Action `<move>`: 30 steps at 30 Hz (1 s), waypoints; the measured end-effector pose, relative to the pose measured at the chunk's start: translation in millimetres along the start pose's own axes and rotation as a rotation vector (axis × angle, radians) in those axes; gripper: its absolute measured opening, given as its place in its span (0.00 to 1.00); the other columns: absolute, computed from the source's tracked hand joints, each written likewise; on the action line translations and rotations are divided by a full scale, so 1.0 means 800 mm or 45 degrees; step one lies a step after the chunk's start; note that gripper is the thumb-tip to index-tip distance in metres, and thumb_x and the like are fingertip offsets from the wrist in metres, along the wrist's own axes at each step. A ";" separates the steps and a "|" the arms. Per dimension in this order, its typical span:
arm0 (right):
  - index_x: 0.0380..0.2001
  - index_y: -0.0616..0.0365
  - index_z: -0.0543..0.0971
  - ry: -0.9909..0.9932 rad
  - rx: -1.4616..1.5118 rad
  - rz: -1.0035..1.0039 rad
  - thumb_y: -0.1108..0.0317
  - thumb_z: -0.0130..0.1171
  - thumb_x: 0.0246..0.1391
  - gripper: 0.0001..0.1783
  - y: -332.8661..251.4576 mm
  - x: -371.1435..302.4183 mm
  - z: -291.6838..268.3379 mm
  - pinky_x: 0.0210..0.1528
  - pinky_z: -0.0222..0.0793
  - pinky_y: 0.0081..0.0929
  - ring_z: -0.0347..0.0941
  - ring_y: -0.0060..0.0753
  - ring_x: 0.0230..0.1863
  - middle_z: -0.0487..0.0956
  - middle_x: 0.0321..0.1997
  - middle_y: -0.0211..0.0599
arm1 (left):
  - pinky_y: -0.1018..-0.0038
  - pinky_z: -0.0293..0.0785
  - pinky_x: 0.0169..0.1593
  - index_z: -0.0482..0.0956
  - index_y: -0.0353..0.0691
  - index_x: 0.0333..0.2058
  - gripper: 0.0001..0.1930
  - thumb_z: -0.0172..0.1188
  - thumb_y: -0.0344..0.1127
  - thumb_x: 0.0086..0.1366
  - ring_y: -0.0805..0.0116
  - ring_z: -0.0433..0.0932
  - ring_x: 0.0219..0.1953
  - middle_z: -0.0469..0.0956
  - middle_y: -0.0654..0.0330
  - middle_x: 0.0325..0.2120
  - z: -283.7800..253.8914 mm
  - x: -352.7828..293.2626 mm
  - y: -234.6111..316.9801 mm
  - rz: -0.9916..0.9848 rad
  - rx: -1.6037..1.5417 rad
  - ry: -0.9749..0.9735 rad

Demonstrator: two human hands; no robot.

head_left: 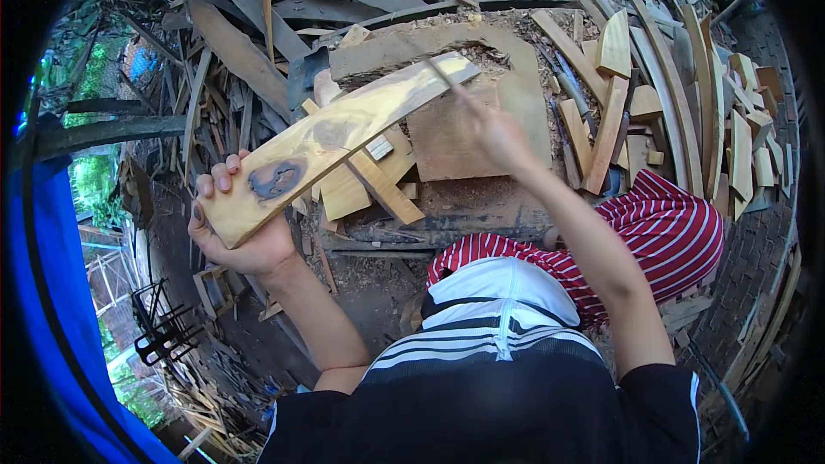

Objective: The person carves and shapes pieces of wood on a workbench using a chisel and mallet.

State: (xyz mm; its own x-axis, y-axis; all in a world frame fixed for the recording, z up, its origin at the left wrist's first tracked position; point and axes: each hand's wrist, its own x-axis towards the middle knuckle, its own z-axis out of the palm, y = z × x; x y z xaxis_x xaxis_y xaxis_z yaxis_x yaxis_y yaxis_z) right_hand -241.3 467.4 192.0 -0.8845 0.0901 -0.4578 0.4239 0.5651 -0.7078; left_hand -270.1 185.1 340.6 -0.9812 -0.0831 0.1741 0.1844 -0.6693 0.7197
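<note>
A long pale wooden board [344,133] with a dark knot near its lower end slants up to the right. My left hand [253,239] is wrapped round that lower end, thumb on one side and fingers over the other edge. In my right hand [494,133], smeared by motion, is a thin dark hand tool [442,75]; its exact kind is too blurred to tell. The tool crosses in front of the board's far end, and I cannot tell whether they touch. Under that end is a broad worn wooden block [526,99].
Smaller cut pieces [348,193] lie below the board. Several curved and straight offcuts [610,120] are stacked at the right, with long-handled tools [574,86] among them. Rough bark slabs [245,60] fill the far left. A blue sheet [51,292] hangs at the left edge.
</note>
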 end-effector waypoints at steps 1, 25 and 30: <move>0.67 0.30 0.57 0.007 -0.003 0.009 0.65 0.46 0.63 0.30 -0.006 -0.003 -0.006 0.19 0.67 0.32 0.66 0.24 0.16 0.74 0.20 0.35 | 0.57 0.52 0.66 0.65 0.43 0.31 0.09 0.47 0.42 0.60 0.59 0.65 0.44 0.65 0.60 0.28 -0.006 0.003 -0.001 -0.010 -0.009 -0.023; 0.60 0.47 0.67 -0.035 0.020 -1.178 0.68 0.53 0.57 0.26 -0.193 -0.118 -0.009 0.35 0.73 0.38 0.76 0.48 0.34 0.75 0.42 0.46 | 0.60 0.52 0.66 0.72 0.32 0.41 0.27 0.46 0.56 0.68 0.68 0.64 0.36 0.62 0.63 0.26 0.011 -0.008 -0.010 -0.318 -0.071 -0.175; 0.59 0.54 0.70 -0.353 0.195 -1.552 0.65 0.52 0.60 0.23 -0.150 -0.138 -0.077 0.47 0.66 0.39 0.70 0.45 0.45 0.67 0.53 0.44 | 0.59 0.54 0.64 0.64 0.44 0.21 0.21 0.45 0.51 0.70 0.66 0.62 0.37 0.59 0.64 0.25 0.007 -0.016 -0.006 -0.259 -0.166 -0.159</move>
State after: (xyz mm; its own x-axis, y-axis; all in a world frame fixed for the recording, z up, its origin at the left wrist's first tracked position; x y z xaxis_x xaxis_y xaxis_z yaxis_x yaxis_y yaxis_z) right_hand -206.5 440.3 361.0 -0.6532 -0.6079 0.4515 -0.6032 0.0572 -0.7955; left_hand -257.9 193.9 338.7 -0.9813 0.1489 0.1218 -0.0326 -0.7528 0.6574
